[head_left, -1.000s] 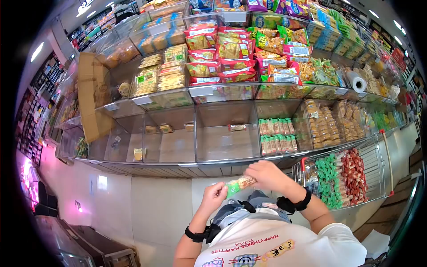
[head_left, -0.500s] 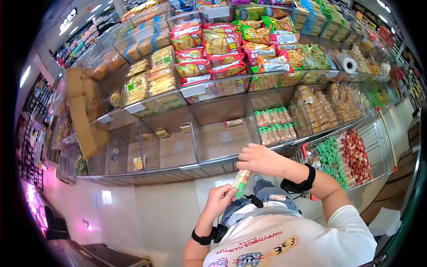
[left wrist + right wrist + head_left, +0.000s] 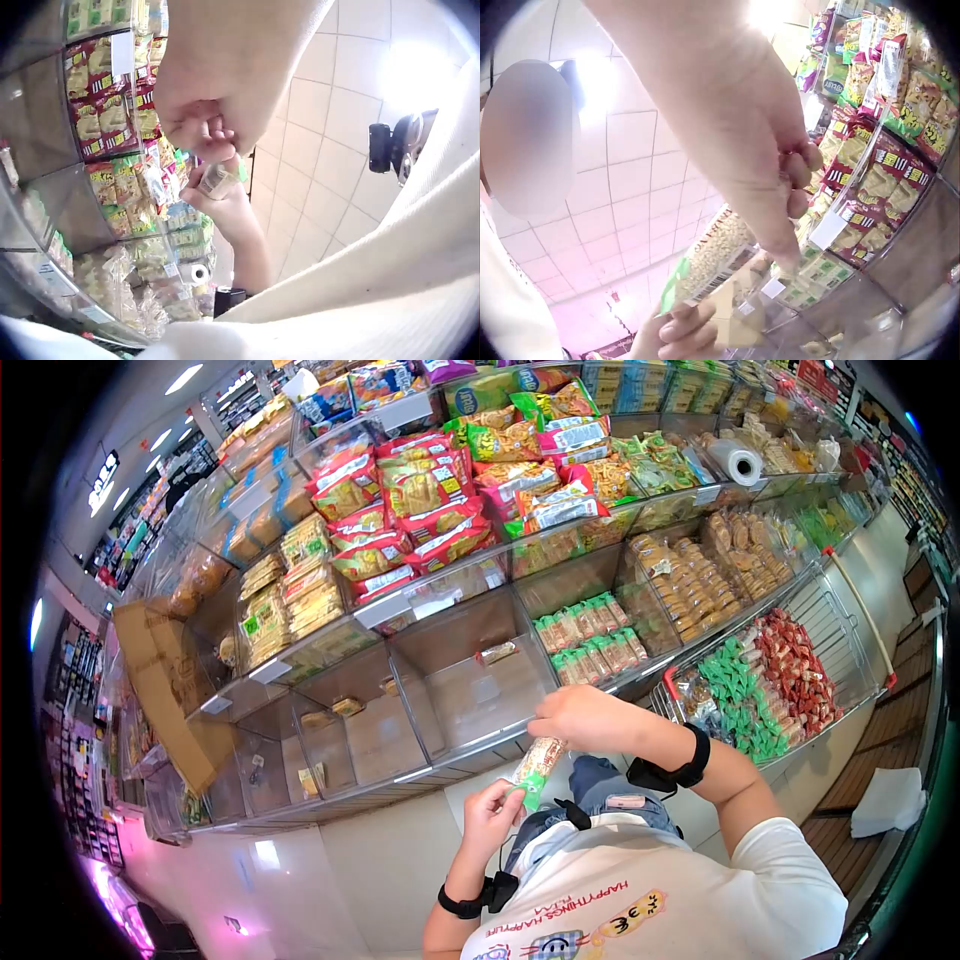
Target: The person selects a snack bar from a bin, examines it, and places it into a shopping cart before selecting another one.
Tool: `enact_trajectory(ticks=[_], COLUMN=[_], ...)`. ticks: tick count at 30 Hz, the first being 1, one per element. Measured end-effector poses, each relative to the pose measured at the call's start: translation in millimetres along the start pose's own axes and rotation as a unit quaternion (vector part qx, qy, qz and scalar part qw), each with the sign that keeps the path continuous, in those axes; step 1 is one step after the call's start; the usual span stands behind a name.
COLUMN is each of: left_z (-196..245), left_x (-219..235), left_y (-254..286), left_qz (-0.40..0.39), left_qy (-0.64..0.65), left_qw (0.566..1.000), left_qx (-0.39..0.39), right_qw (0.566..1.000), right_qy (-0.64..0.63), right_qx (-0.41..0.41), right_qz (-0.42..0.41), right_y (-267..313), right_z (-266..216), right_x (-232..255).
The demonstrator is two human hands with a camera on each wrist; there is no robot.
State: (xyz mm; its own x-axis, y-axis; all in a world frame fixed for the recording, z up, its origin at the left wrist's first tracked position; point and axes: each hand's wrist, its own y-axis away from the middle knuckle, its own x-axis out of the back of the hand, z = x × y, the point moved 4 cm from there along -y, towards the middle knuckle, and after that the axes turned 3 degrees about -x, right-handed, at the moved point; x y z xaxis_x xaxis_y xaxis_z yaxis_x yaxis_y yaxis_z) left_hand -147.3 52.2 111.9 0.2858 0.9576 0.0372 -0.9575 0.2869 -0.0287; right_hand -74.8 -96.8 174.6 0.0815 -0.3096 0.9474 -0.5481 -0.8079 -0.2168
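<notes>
A puffed-grain bar in a clear wrapper with green ends point(image 3: 541, 762) is held between both hands in front of the body. My left hand point(image 3: 492, 810) pinches its lower green end between thumb and fingers. The right hand point(image 3: 580, 717) grips the upper end, its fingers curled over the wrapper and hiding that tip. From the right wrist view, pale grains and a barcode show through the bar's wrapper point(image 3: 718, 259), which slants between the two hands. Similar green-ended bars point(image 3: 590, 640) lie in rows in a lower shelf bin just beyond the right hand.
A wire shopping cart point(image 3: 868, 635) at the right holds green-wrapped bars point(image 3: 742, 695) and red-wrapped ones point(image 3: 795, 670). Clear-walled bins span the front, one with a lone small packet point(image 3: 496, 652). Cardboard point(image 3: 165, 690) leans at the left. Bagged snacks point(image 3: 435, 490) fill the upper tier.
The head view has turned and tilted, with the shelves shifting left. The bar has swung from nearly level to steeply slanted, the right hand now above the left. Both hands keep hold of it.
</notes>
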Motion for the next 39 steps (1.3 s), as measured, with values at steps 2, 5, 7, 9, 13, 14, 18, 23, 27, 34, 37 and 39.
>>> enact_trajectory(ticks=[2, 5, 7, 9, 13, 14, 18, 23, 27, 34, 37, 39], left_z=[-11, -27, -32, -37, -49, -54, -85, -99, -108, -122, -120, -115], left_x=[-4, -9, -11, -9, -14, -16, -19, -41, -25, -12, -20, -27], left_y=[-10, -20, -29, -38, -54, -58, -76, -114, -127, -119, -115, -114], left_qz=[-0.002, -0.002, 0.024, 0.015, -0.006, -0.013, -0.050, -0.005, 0.007, 0.093, 0.115, 0.130], left_qy=[0.057, 0.042, 0.048, 0.049, 0.018, 0.015, -0.153, -0.228, -0.237, -0.193, -0.180, -0.172], left_qw=[0.997, 0.994, 0.990, 0.987, 0.985, 0.984, 0.979, 0.967, 0.961, 0.953, 0.949, 0.942], left_qx=[0.053, 0.096, 0.132, 0.150, 0.169, 0.175, 0.123, 0.112, 0.140, 0.212, 0.232, 0.257], right_qw=[0.999, 0.997, 0.993, 0.994, 0.977, 0.972, 0.949, 0.938, 0.847, 0.768, 0.784, 0.773], right_qy=[0.007, 0.000, -0.023, -0.035, -0.185, -0.208, -0.272, -0.294, -0.286, -0.199, -0.188, -0.182], right_qx=[-0.043, -0.076, -0.108, -0.095, -0.097, -0.104, -0.142, -0.145, -0.414, -0.602, -0.587, -0.599], right_qz=[-0.022, -0.032, -0.040, -0.034, -0.040, -0.044, -0.077, -0.115, -0.173, -0.085, -0.072, -0.104], right_y=[6, 14, 17, 21, 29, 33, 49, 69, 104, 180, 186, 185], right_z=[12, 25, 30, 34, 32, 36, 62, 129, 237, 369, 374, 382], right_x=[-6, -26, -32, -42, -71, -74, -87, -103, -143, -243, -255, -269])
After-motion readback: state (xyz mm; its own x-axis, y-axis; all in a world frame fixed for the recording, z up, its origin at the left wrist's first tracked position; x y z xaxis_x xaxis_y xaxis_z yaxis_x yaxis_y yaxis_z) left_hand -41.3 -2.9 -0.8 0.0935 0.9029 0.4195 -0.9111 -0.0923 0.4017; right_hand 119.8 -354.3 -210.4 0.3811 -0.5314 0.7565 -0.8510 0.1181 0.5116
